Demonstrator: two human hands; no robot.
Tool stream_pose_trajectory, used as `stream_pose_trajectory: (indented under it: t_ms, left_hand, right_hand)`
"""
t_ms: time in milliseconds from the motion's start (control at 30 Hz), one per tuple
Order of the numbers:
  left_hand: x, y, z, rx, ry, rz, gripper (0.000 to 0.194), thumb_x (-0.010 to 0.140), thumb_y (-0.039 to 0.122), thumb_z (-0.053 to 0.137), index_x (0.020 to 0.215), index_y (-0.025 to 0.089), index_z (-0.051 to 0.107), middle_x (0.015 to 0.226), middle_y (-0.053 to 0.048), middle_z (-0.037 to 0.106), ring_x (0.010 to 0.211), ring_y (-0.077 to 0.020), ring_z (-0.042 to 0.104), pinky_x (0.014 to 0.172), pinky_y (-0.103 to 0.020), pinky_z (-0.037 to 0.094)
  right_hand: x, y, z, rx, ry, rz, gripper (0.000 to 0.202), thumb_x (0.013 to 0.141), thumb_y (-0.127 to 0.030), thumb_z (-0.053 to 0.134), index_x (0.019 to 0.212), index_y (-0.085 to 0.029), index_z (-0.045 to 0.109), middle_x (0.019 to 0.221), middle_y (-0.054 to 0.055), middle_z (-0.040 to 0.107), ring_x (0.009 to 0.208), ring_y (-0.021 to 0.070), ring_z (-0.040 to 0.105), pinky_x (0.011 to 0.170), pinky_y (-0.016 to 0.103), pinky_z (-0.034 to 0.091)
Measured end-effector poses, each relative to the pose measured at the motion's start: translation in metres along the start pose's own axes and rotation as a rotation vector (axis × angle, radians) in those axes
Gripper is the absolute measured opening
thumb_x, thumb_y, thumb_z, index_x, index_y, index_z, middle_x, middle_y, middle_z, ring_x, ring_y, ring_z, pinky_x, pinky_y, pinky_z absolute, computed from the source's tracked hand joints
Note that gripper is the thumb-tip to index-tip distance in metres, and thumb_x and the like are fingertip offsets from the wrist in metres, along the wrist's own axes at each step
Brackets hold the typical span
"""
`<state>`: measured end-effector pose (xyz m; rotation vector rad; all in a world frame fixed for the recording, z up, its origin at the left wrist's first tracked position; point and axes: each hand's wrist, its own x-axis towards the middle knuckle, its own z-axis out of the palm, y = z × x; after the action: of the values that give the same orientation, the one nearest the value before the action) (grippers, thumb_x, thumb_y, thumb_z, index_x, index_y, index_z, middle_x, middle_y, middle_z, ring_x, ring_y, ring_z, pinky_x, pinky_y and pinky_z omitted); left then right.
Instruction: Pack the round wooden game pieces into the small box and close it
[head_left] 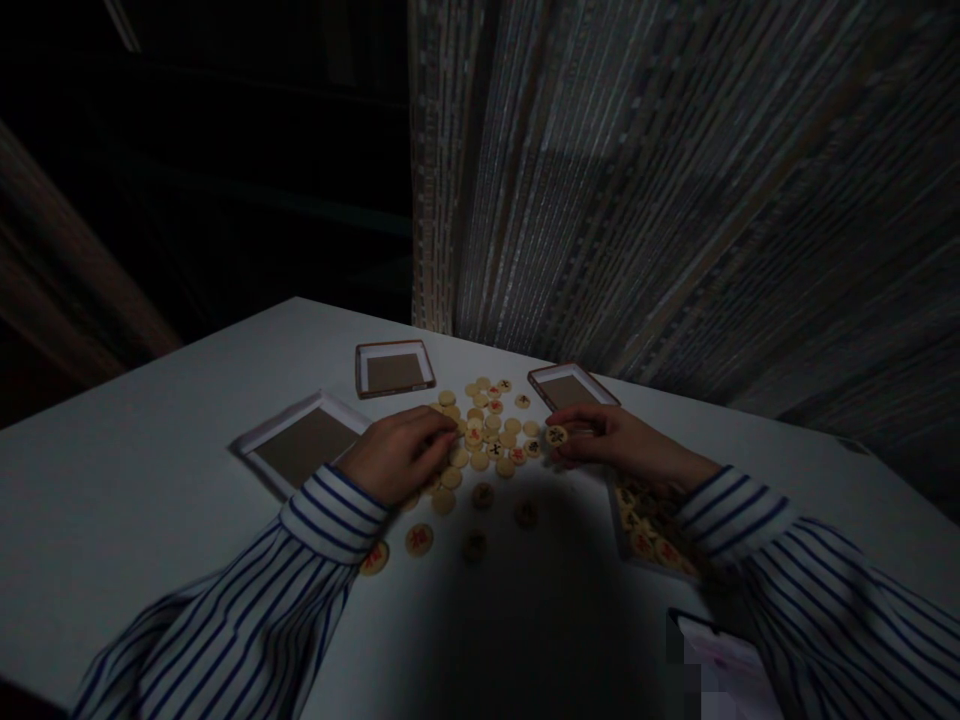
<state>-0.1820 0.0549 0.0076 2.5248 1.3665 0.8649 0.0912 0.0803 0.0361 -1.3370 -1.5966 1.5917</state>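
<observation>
A spread of round wooden Chinese chess pieces (pixel 480 460) lies on the white table, some face down, some showing red or black characters. My left hand (pixel 401 455) rests at the left side of the spread, fingers curled together; what they hold, if anything, is hidden. Between the thumb and fingers of my right hand (pixel 611 437) is a Chinese chess piece (pixel 556 436) with a black character, held at the right edge of the spread. Nearer to me lie several separate pieces, among them a red-lettered piece (pixel 419 540) by my left cuff.
A shallow open box (pixel 259 470) stands left of my left hand. Two smaller box parts, one left (pixel 358 372) and one right (pixel 538 390), sit farther back. Under my right forearm is a box of pieces (pixel 616 520). A phone-like object (pixel 731 655) lies front right. A string curtain (pixel 525 200) hangs behind.
</observation>
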Motion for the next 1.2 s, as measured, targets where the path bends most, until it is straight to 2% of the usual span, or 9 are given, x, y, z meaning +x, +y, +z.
stream_pose_trajectory:
  t_ms: [200,367,600,700,933,1200]
  left_hand:
    - [0.0,0.001,0.001,0.004,-0.005,-0.004,0.028,0.085,0.028,0.039,0.093,0.013,0.061,0.09,-0.008,0.066,0.083,-0.0182,0.061,0.076,-0.033,0.049]
    - [0.001,0.0,0.003,-0.01,-0.008,0.004,0.027,0.085,0.027,0.039,0.093,0.014,0.061,0.089,-0.007,0.065,0.082,-0.0172,0.061,0.075,-0.032,0.048]
    - [0.002,-0.001,0.004,-0.001,-0.016,0.007,0.028,0.085,0.028,0.039,0.093,0.014,0.062,0.089,-0.008,0.065,0.081,-0.0178,0.061,0.075,-0.032,0.048]
    - [0.002,0.0,0.002,0.002,-0.019,-0.004,0.028,0.085,0.029,0.039,0.092,0.014,0.062,0.089,-0.008,0.066,0.082,-0.0177,0.061,0.075,-0.031,0.048]
    - [0.002,0.003,-0.001,0.003,-0.017,0.004,0.028,0.085,0.029,0.039,0.093,0.015,0.062,0.089,-0.007,0.066,0.081,-0.0175,0.061,0.075,-0.031,0.049]
    - [0.002,0.003,-0.001,-0.003,-0.028,0.001,0.027,0.085,0.027,0.039,0.093,0.015,0.061,0.089,-0.007,0.065,0.082,-0.0171,0.06,0.075,-0.031,0.048]
  right_hand:
    - [0.001,0.0,-0.002,-0.008,-0.041,-0.049,0.038,0.059,-0.018,0.07,0.093,-0.015,0.056,0.078,0.0,0.065,0.071,0.0115,0.063,0.07,0.027,0.05]
    - [0.001,0.001,-0.003,-0.132,-0.008,-0.141,0.035,0.06,-0.023,0.07,0.093,-0.016,0.057,0.074,-0.003,0.061,0.072,0.0108,0.06,0.076,0.029,0.048]
    - [0.002,0.003,-0.002,-0.239,0.027,-0.211,0.033,0.062,-0.027,0.066,0.092,-0.017,0.056,0.075,-0.001,0.058,0.072,0.012,0.057,0.073,0.03,0.046]
    - [0.001,0.003,-0.001,-0.346,0.038,-0.218,0.03,0.065,-0.029,0.063,0.092,-0.015,0.055,0.074,-0.001,0.057,0.069,0.012,0.055,0.068,0.029,0.046]
    - [-0.001,0.008,-0.008,-0.77,0.104,-0.259,0.025,0.072,-0.029,0.055,0.093,-0.015,0.056,0.076,0.003,0.059,0.069,0.0143,0.054,0.063,0.028,0.043]
    - [0.001,0.014,-0.008,-0.892,0.095,-0.206,0.022,0.074,-0.029,0.056,0.089,-0.014,0.061,0.079,0.005,0.06,0.071,0.0158,0.055,0.065,0.029,0.043]
